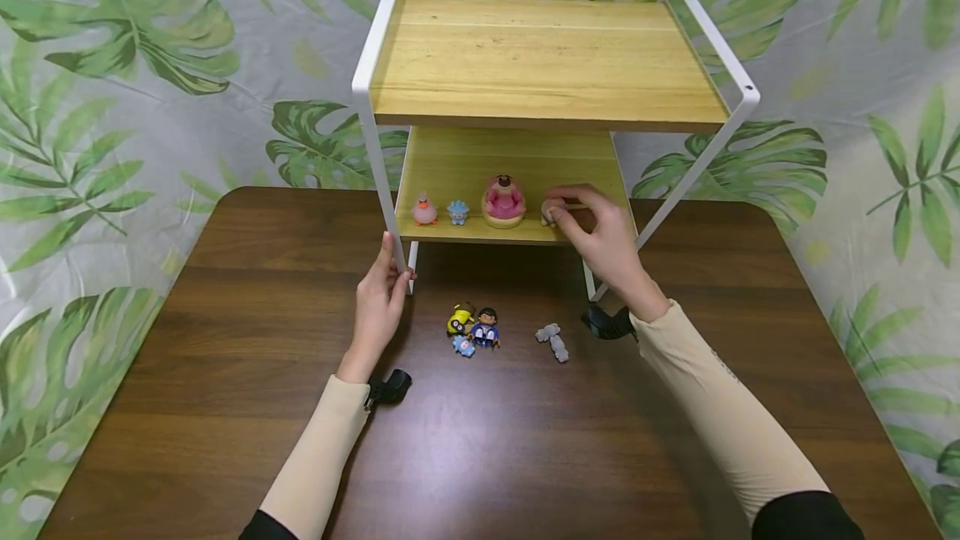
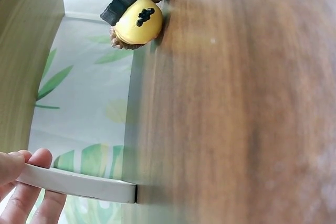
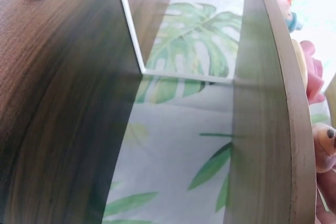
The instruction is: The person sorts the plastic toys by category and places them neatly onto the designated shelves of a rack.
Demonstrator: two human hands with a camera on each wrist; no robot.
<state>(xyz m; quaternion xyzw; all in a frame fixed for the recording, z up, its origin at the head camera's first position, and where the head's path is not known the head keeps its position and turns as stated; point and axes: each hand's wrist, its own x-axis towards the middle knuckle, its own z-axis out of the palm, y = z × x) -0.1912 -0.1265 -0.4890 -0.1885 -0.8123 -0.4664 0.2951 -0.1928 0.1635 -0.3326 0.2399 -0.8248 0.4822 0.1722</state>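
My left hand holds the white metal side leg of a two-tier wooden shelf, thumb and fingers on either side of it. At the right end of the lower board, my right hand pinches a small pale figurine; the fingers cover part of it. In the right wrist view this figurine shows a dark spot, close above the board's front edge. Left of it along that edge stand a pink bear figurine, a small blue figurine and a pink bird figurine.
On the brown table, before the shelf, lie a yellow figurine, a dark-haired figurine in blue, a small blue piece and a grey figurine. The upper board overhangs the lower one. Leaf-print cloth hangs behind.
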